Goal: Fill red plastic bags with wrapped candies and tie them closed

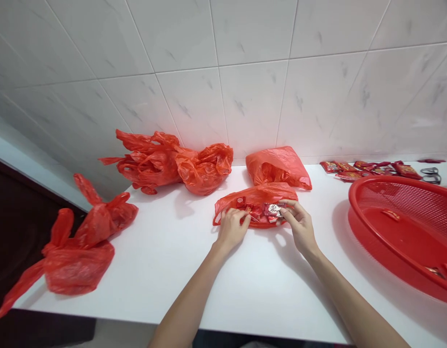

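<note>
Standing at 3 o'clock from the open, thin red plastic bag [261, 193], a large red mesh-sided plastic basket [358, 205] holds a few small packets; glossy red packets [368, 169] and dark looped handles [431, 174] lie near 2 o'clock. A flatter red plastic bag [284, 162] sits just behind at 1 o'clock, two crumpled red plastic bags [205, 169] at 10, two knotted red plastic bags [78, 268] between 8 and 9. The open bag's long axis runs 9 to 3 o'clock, its mouth toward the person. The right hand [302, 226] pinches a dark-red packet with a white label [273, 210]; the left hand [231, 226] curls at the bag's left side, grip unclear. The white desk [161, 251] meets a marbled tile wall [252, 106] at 12.
</note>
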The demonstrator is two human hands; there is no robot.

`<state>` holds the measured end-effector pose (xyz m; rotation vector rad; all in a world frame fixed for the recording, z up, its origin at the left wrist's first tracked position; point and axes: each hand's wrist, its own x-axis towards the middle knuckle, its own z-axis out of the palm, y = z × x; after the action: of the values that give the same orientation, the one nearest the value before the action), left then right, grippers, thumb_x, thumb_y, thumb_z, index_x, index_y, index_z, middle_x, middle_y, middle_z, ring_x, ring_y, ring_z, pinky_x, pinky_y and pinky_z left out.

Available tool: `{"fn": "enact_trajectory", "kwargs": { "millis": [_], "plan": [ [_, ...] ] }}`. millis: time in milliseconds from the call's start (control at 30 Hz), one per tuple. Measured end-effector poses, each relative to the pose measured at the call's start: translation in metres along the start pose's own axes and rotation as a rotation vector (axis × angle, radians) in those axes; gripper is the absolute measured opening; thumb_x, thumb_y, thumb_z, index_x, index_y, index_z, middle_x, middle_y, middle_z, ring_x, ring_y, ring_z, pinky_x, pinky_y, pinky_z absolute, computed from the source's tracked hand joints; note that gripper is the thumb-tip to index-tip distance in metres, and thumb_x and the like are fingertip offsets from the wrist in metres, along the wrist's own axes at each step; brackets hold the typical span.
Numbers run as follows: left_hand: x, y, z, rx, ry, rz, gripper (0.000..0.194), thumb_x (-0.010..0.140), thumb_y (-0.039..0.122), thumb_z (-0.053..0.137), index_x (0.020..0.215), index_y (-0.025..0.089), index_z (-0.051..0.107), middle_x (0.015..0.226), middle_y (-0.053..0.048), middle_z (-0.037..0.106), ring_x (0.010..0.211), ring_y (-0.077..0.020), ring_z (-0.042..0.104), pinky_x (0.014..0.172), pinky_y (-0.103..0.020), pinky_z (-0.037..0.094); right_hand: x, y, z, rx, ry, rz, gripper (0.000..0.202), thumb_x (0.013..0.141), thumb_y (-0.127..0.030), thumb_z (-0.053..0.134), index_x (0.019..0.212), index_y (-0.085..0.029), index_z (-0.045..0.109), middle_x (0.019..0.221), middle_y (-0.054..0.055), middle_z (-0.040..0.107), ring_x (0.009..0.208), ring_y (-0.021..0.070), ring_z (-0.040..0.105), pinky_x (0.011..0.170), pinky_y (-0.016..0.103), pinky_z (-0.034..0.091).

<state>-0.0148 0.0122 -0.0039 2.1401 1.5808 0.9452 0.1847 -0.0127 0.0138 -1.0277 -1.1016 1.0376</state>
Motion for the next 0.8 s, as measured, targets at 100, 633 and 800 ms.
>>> {"fn": "enact_trajectory", "kwargs": {
  "millis": [100,633,800],
  "plan": [
    [0.000,0.004,-0.002,0.041,-0.074,-0.003,0.028,0.090,0.021,0.054,0.069,0.020,0.072,0.072,-0.006,0.073,0.074,-0.0238,0.065,0.105,-0.051,0.034,0.000,0.001,0.001,-0.004,0.001,0.004,0.030,0.081,-0.045,0.071,0.100,-0.024,0.063,0.073,-0.001,0.068,0.058,0.0176,0.063,0.066,0.035,0.054],
    [-0.001,0.013,-0.010,0.160,-0.116,-0.213,0.021,0.085,0.040,0.067,0.081,0.019,0.067,0.066,-0.005,0.069,0.063,-0.0218,0.063,0.057,-0.028,0.033,-0.002,0.005,0.003,-0.034,-0.009,0.016,0.035,0.080,-0.050,0.072,0.101,-0.024,0.063,0.070,-0.001,0.068,0.056,0.0185,0.062,0.065,0.035,0.052],
    [-0.003,0.010,-0.005,0.179,-0.136,-0.197,0.034,0.092,0.046,0.056,0.079,0.018,0.070,0.070,-0.009,0.072,0.064,-0.0232,0.065,0.056,-0.028,0.032,-0.003,0.004,0.005,-0.035,-0.035,0.018,0.036,0.081,-0.051,0.070,0.103,-0.024,0.061,0.072,0.000,0.068,0.058,0.0195,0.063,0.066,0.037,0.054]
  ]
}}
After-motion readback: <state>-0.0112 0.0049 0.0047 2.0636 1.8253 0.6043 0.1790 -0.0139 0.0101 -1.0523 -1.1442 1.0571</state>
